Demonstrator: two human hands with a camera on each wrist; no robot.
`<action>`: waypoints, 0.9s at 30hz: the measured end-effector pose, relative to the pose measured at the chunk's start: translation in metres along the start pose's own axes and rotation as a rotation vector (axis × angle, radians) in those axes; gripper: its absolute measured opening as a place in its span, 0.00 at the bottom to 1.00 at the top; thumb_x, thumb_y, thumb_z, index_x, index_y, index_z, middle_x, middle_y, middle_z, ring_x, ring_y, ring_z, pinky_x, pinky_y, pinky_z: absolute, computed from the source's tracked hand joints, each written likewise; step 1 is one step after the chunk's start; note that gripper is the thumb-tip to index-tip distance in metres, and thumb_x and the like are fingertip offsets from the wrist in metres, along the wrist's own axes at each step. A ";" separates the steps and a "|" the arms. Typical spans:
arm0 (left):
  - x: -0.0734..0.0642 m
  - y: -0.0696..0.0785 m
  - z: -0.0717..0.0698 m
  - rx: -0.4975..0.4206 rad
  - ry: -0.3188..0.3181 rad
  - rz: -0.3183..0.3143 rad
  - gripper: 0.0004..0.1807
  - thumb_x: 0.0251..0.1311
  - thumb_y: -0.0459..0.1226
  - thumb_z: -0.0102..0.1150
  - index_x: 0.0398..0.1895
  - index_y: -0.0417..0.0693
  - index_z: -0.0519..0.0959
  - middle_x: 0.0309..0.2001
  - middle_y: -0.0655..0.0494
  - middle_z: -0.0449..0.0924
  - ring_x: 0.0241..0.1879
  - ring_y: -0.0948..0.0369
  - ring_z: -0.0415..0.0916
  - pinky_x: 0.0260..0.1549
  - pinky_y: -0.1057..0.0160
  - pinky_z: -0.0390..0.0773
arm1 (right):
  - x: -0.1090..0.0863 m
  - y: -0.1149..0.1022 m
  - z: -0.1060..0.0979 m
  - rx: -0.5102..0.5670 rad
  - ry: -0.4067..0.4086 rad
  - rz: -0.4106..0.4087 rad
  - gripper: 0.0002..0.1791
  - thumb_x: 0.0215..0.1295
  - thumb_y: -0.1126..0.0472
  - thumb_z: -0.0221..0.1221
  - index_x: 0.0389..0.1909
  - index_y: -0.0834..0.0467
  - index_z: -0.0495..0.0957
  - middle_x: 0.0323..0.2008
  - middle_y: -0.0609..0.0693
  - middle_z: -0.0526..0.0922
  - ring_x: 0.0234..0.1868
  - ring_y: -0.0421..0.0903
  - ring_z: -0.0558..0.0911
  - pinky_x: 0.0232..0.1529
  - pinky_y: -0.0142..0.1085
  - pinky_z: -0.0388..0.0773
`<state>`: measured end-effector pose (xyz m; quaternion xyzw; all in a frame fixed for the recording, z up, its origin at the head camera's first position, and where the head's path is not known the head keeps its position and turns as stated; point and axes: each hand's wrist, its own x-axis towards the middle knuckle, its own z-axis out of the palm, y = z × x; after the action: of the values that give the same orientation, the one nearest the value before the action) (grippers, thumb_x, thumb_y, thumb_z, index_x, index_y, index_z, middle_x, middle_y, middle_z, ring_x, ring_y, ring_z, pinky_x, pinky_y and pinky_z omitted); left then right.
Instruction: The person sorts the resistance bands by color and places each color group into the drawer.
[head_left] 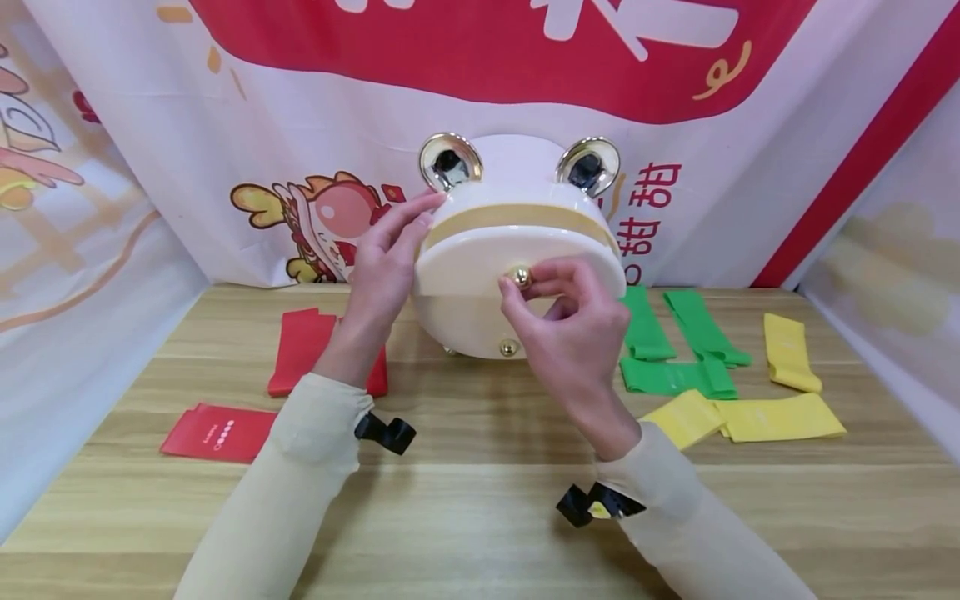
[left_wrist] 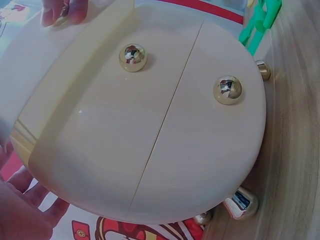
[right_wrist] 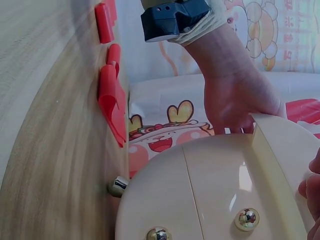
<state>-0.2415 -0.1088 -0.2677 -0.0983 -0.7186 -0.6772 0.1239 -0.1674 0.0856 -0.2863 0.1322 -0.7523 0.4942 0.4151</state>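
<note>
A white rounded box (head_left: 465, 321) with two gold-rimmed eyes on top stands on the table, its front facing me. My right hand (head_left: 573, 325) pinches a small gold knob (head_left: 520, 276) on its front between thumb and fingers. Against the box's left side rests my left hand (head_left: 382, 267), fingers fairly straight along the edge. Two other gold knobs, an upper one (left_wrist: 132, 57) and a lower one (left_wrist: 227, 90), show free in the left wrist view, with a thin seam between them. A cream band (right_wrist: 272, 170) runs between two white faces in the right wrist view.
Red bands (head_left: 300, 350) lie folded on the wooden table (head_left: 480, 500) at the left. At the right are green bands (head_left: 697, 329) and yellow bands (head_left: 780, 417). A printed cloth (head_left: 360, 108) hangs close behind the box.
</note>
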 end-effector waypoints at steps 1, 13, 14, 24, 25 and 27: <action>0.000 0.000 0.000 0.001 0.002 0.002 0.19 0.80 0.48 0.53 0.68 0.64 0.82 0.73 0.68 0.75 0.73 0.65 0.70 0.70 0.54 0.77 | 0.000 0.000 0.000 0.002 -0.001 -0.003 0.15 0.61 0.59 0.75 0.39 0.65 0.82 0.31 0.55 0.92 0.15 0.40 0.75 0.18 0.23 0.68; 0.001 0.000 -0.001 -0.002 0.003 -0.010 0.19 0.80 0.48 0.53 0.67 0.64 0.82 0.72 0.69 0.76 0.72 0.66 0.70 0.69 0.54 0.77 | -0.004 -0.001 -0.008 0.027 -0.021 -0.032 0.15 0.59 0.60 0.77 0.38 0.65 0.83 0.31 0.55 0.92 0.14 0.36 0.72 0.16 0.23 0.66; 0.001 0.000 -0.001 -0.005 0.002 -0.011 0.19 0.80 0.48 0.53 0.67 0.64 0.82 0.72 0.68 0.77 0.72 0.66 0.70 0.69 0.54 0.77 | -0.004 -0.001 -0.008 0.031 -0.023 -0.035 0.15 0.59 0.61 0.77 0.38 0.65 0.83 0.31 0.55 0.92 0.14 0.36 0.72 0.16 0.23 0.66; 0.001 0.001 -0.001 0.002 0.008 -0.004 0.19 0.80 0.48 0.53 0.67 0.63 0.82 0.72 0.68 0.77 0.74 0.66 0.68 0.73 0.53 0.74 | -0.006 0.000 -0.012 0.051 -0.032 -0.051 0.15 0.58 0.63 0.77 0.38 0.66 0.82 0.30 0.55 0.92 0.13 0.35 0.71 0.15 0.23 0.65; 0.001 0.001 -0.001 0.000 0.009 -0.005 0.19 0.80 0.48 0.53 0.67 0.63 0.82 0.72 0.68 0.76 0.74 0.66 0.68 0.73 0.53 0.74 | -0.007 0.000 -0.012 0.050 -0.034 -0.049 0.15 0.58 0.63 0.77 0.38 0.66 0.82 0.30 0.55 0.92 0.13 0.35 0.71 0.16 0.23 0.65; 0.001 0.001 -0.001 0.000 0.009 -0.006 0.19 0.80 0.48 0.53 0.67 0.63 0.82 0.72 0.68 0.76 0.74 0.66 0.68 0.73 0.53 0.74 | -0.008 -0.002 -0.013 0.043 -0.039 -0.041 0.15 0.58 0.63 0.77 0.39 0.66 0.83 0.31 0.55 0.93 0.14 0.36 0.72 0.17 0.23 0.66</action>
<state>-0.2423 -0.1098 -0.2667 -0.0931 -0.7183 -0.6780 0.1253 -0.1553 0.0941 -0.2888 0.1658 -0.7466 0.4990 0.4075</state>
